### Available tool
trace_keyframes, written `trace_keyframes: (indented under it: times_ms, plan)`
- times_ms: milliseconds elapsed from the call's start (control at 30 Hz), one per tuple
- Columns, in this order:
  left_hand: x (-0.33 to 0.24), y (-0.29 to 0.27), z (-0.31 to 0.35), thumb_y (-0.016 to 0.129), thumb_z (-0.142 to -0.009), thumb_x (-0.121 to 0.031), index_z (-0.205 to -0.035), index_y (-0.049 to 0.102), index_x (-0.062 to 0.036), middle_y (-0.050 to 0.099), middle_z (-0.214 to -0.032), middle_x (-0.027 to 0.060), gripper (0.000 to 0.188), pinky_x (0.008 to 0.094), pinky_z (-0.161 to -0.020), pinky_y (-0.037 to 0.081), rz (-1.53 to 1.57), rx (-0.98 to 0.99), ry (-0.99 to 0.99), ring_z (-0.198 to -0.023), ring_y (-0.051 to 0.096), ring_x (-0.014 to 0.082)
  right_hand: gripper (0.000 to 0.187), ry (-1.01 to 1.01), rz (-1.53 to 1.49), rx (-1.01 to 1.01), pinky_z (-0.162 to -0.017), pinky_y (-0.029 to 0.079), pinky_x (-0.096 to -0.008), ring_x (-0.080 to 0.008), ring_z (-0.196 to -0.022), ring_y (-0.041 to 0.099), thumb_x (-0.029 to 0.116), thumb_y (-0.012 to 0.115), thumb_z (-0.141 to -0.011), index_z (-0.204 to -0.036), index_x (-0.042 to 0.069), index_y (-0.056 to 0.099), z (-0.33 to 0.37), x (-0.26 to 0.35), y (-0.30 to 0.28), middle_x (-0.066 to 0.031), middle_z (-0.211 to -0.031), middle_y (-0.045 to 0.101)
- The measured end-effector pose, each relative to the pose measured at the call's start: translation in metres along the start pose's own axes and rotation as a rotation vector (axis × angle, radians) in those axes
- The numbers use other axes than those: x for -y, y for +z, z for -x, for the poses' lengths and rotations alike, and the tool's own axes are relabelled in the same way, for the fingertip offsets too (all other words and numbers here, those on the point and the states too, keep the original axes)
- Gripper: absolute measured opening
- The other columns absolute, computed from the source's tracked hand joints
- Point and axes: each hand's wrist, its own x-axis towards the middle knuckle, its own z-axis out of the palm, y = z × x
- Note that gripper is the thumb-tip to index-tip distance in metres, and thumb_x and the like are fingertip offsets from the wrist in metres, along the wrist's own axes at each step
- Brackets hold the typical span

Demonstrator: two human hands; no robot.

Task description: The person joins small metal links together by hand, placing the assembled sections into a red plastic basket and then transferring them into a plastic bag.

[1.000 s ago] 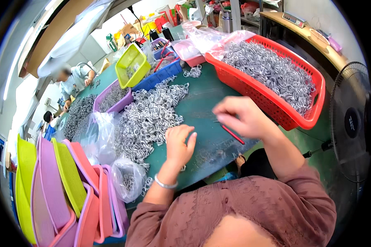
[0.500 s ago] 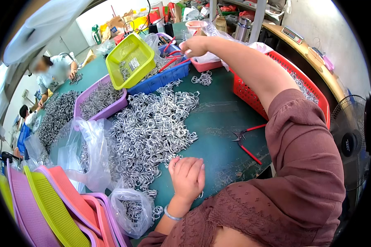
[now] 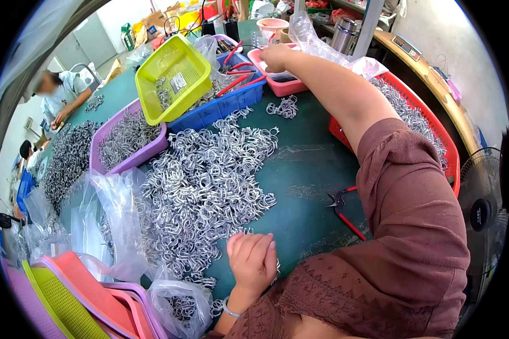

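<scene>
At the near edge of the pile of silver metal rings [image 3: 209,181], my left hand [image 3: 251,261] rests with its fingers curled in. Whatever lies inside those fingers, if anything, is hidden. My right arm stretches far across the table, and my right hand [image 3: 276,57] is over a pink basket [image 3: 288,86]. Its fingers look bent inward and point down; what they hold cannot be made out. Red-handled pliers [image 3: 338,202] lie on the green table by my right sleeve. A small group of rings [image 3: 283,107] sits just below the pink basket.
Beyond the pile stand a blue bin [image 3: 220,110] with red-handled tools, a tilted lime basket [image 3: 181,96] and a purple basket [image 3: 161,141] of rings. A red basket [image 3: 449,152] flanks my right arm. Stacked baskets [image 3: 85,277] crowd the near left. A co-worker [image 3: 62,93] sits at far left.
My right hand has shifted from the blue bin's corner to over the pink basket. The view has tilted slightly; my left hand stays beside the pile, its fingers still curled.
</scene>
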Motion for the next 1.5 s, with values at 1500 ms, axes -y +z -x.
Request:
trace_keyframes:
  times_ms: [1500]
  plan:
    - [0.018, 0.005, 0.002, 0.062, -0.067, 0.002, -0.080, 0.061, -0.0006, 0.059, -0.072, 0.0107, 0.014, 0.0303, -0.062, 0.045, 0.112, 0.024, -0.182, -0.066, 0.056, 0.0240, 0.032, 0.406, -0.446, 0.232, -0.077, 0.045, -0.0376, -0.0305, -0.092, 0.057, 0.027, 0.052, -0.075, -0.095, 0.004, 0.063, -0.088, -0.037, 0.135, -0.0165, -0.099, 0.060]
